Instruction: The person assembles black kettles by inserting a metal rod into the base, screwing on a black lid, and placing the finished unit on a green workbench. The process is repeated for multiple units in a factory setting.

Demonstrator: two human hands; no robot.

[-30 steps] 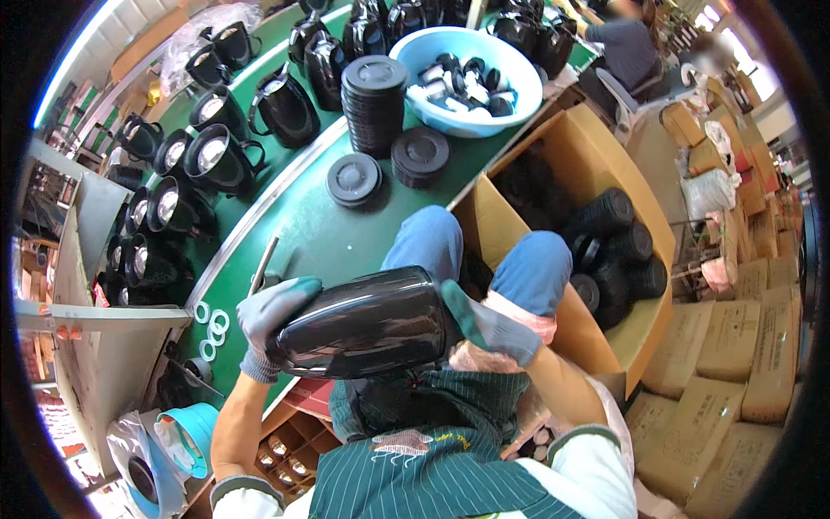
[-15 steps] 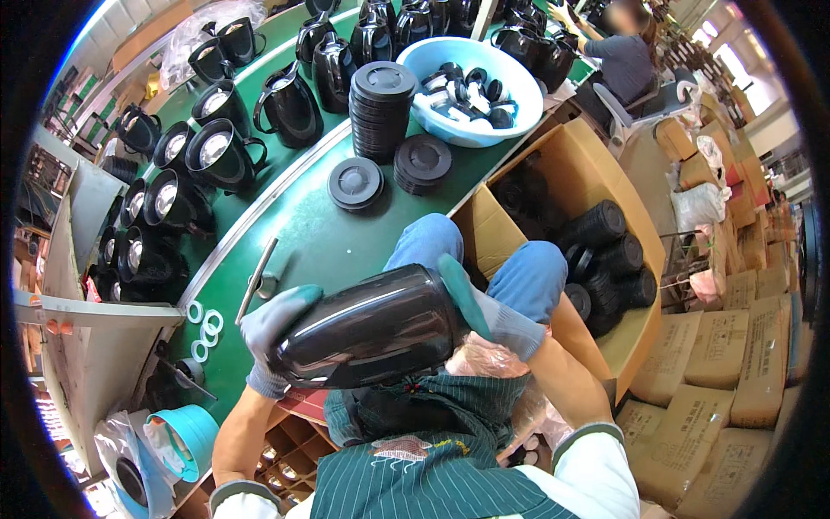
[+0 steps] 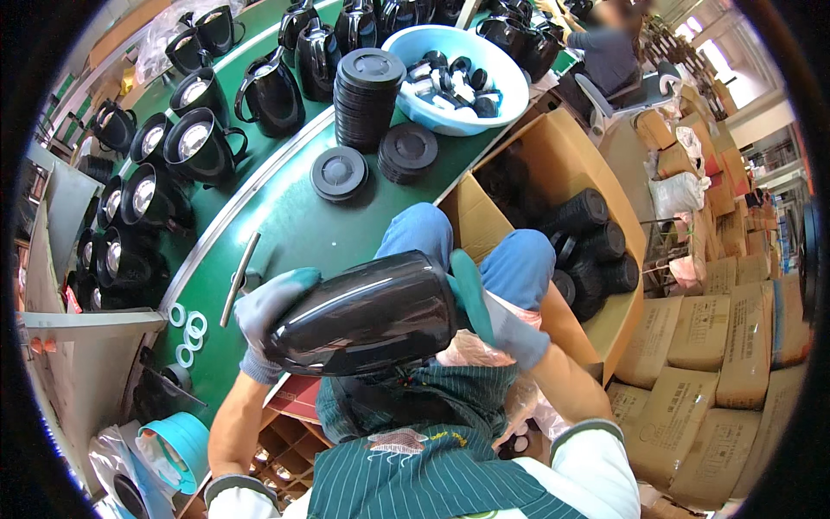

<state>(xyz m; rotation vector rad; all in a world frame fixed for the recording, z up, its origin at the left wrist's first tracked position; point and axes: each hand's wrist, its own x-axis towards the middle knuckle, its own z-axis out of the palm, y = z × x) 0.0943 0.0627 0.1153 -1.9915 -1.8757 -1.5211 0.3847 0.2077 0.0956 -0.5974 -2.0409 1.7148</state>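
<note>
Gripping a glossy black kettle body sideways over my lap, my gloved left hand wraps its rounded base end while my right hand clasps the open end, fingers curled against smooth plastic, near the green bench.

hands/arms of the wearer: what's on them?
Both hands wear knit work gloves, grey with teal-green coating on the fingers: left hand, right hand. Forearms are bare. Short white sleeves with grey-edged cuffs end above the elbows. No markings visible on the gloves.
</note>
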